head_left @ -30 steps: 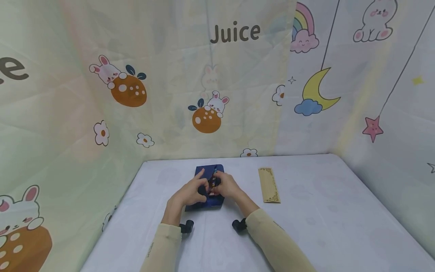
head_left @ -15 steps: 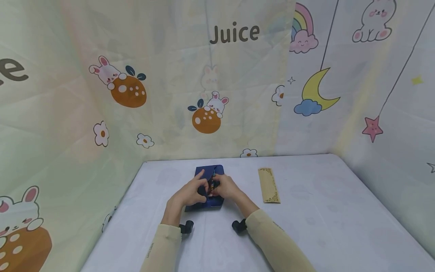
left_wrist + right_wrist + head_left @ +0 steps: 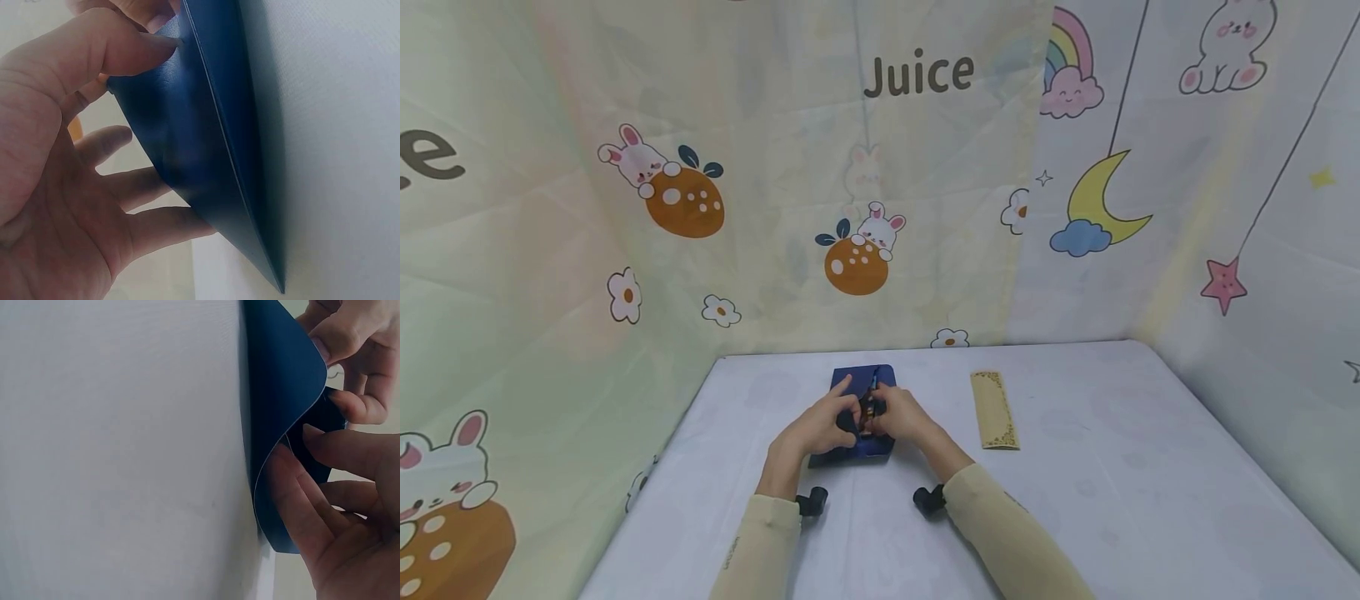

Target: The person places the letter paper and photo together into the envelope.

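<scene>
A dark blue folded card (image 3: pixel 853 379) stands partly raised on the white table, with a small colourful patch (image 3: pixel 869 408) showing between the hands. My left hand (image 3: pixel 815 425) pinches its left part; in the left wrist view the thumb presses one face of the card (image 3: pixel 175 131) while other fingers of that hand (image 3: pixel 44 137) reach behind. From the other side, my right hand (image 3: pixel 908 415) grips the card. In the right wrist view, the fingers of that hand (image 3: pixel 350 544) reach inside the curved fold of the card (image 3: pixel 284 375), its thumb close to the inner layer. Some fingertips are hidden.
A beige strip with ornate golden ends (image 3: pixel 995 408) lies flat to the right of the hands. The white tabletop (image 3: pixel 1075 467) meets printed cloth walls at the back and sides. Black wrist mounts (image 3: pixel 929 500) sit below both hands.
Both hands keep nearly the same place on the blue card. The right fingers shift very slightly on it; the beige strip stays put.
</scene>
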